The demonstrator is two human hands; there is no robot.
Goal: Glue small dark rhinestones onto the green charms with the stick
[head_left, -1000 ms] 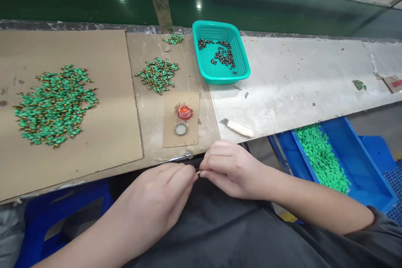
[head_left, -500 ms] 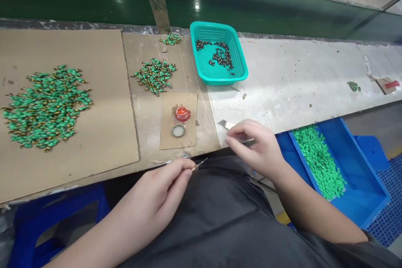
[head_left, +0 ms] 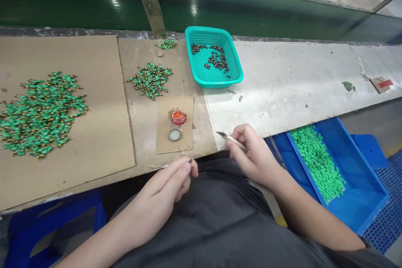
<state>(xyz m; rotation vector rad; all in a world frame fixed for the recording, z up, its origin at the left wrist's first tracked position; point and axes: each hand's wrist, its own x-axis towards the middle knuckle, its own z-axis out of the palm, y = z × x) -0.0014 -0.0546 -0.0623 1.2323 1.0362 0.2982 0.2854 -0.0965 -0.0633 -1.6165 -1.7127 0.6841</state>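
Observation:
My right hand [head_left: 253, 150] is closed around a craft knife [head_left: 236, 141] with a pale handle. Its dark angled blade points left over the table's front edge. Low in front of my lap, my left hand [head_left: 171, 186] is closed with thumb and fingertips pinched on a slim pointed piece [head_left: 190, 161]. Only its dark tip shows, and the rest is hidden in the fingers. Just beyond my left hand, a small cardboard sheet [head_left: 163, 144] carries a bottle cap of red paint [head_left: 179, 118] and another cap with greyish content [head_left: 174, 134].
Green-and-gold small pieces lie in a large pile [head_left: 44, 113] on cardboard and a smaller pile [head_left: 150, 79] beside it. A turquoise basket [head_left: 216, 85] holds dark pieces. At lower right, a blue bin [head_left: 361, 188] contains green discs [head_left: 317, 163]. A blue stool [head_left: 19, 234] stands at lower left.
My right hand has gripped the craft knife and tilted it up. My left fingers have curled in, so the slim piece's tip shows less. The view has shifted slightly.

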